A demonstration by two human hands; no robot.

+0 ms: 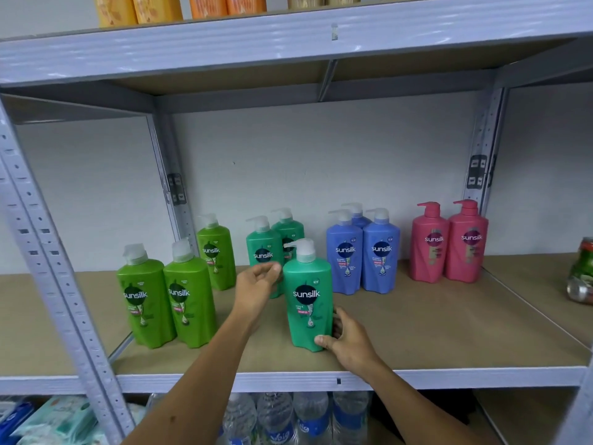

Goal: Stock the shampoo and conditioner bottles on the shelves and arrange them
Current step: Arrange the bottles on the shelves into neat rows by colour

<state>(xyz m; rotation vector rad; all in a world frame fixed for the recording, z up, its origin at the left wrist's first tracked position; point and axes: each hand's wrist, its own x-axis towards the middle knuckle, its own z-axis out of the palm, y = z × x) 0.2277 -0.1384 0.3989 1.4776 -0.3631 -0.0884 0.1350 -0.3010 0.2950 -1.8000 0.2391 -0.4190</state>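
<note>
Water bottles (276,419), four counted, stand on the lowest shelf in view, their lower halves cut off by the frame edge; soft packs (54,419) lie to their left, print too blurred to read.

Middle shelf (449,374), front edge: right hand (348,343) grips the base of one teal pump bottle (308,303), thumb across the lower front, remaining fingers curled behind the right side and mostly hidden. Bottle upright on the shelf board, label forward, reading "sunsilk".

Left hand (256,284) raised just left of that bottle's shoulder, fingers loosely curled, tips near or touching it; contact cannot be told. It holds nothing.

Light green pump bottles (165,300): two side by side at front left, a third (215,252) farther back.

Teal pump bottles behind the hands (261,245): two, partly covered by the left hand and the held bottle.

Blue pump bottles (362,255): three, two in front, the rear one showing only its pump and shoulder.

Pink pump bottles (449,242): two, touching, far right near the upright.

Jar-like item (582,274) at the right edge, cut off and hard to identify.

Top shelf (288,43): yellow, orange and tan bottles (179,8), bases only visible.
</note>
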